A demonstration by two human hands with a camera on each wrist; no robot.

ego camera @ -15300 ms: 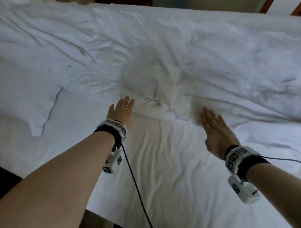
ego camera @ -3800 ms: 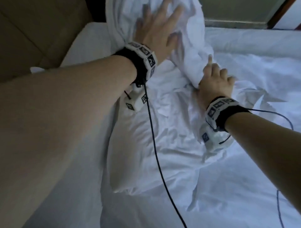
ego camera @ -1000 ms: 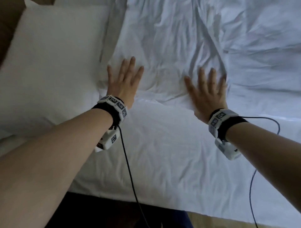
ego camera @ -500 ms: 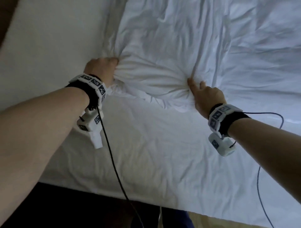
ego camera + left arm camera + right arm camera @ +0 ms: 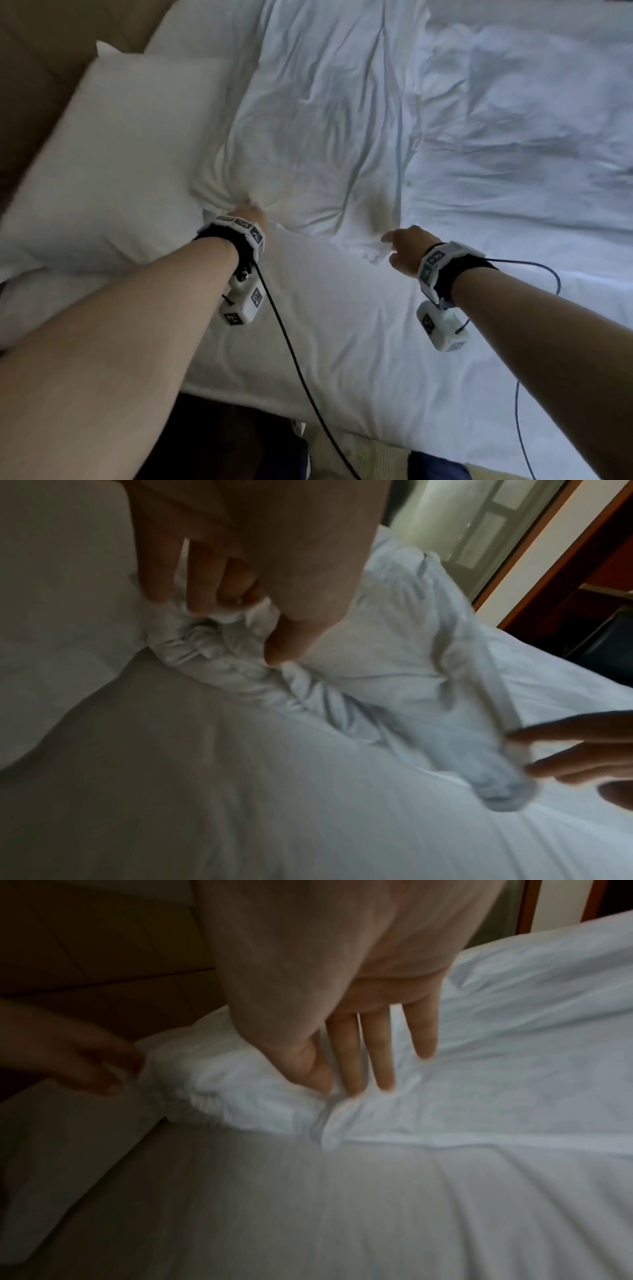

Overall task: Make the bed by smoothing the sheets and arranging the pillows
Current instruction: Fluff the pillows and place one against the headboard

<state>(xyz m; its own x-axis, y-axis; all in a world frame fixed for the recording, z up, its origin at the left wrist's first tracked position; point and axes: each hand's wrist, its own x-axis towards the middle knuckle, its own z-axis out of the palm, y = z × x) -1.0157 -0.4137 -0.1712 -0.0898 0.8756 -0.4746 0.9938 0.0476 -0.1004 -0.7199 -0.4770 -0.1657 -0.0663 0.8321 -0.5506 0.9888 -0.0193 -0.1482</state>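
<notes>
A crumpled white duvet [image 5: 325, 137] lies across the bed, and its near edge is bunched between my hands. My left hand [image 5: 248, 210] grips a gathered wad of that edge beside the pillow [image 5: 113, 154]; the left wrist view shows its fingers [image 5: 202, 588] curled round the folds. My right hand [image 5: 394, 246] is at the same edge further right. In the right wrist view its fingers [image 5: 380, 1056] are nearly straight, with their tips touching the fabric. The white fitted sheet [image 5: 342, 325] is bare in front of both hands.
A brown padded headboard [image 5: 34, 51] stands behind the pillow at the left. The mattress edge [image 5: 274, 407] runs along the bottom, with dark floor below it. Black cables trail from both wrist cameras across the sheet. A wooden door frame [image 5: 565, 561] shows beyond the bed.
Half a second ago both hands clutched the bunched duvet edge. The right hand's fingers have since straightened and loosened, while the left keeps its grip. A second ago both palms lay flat.
</notes>
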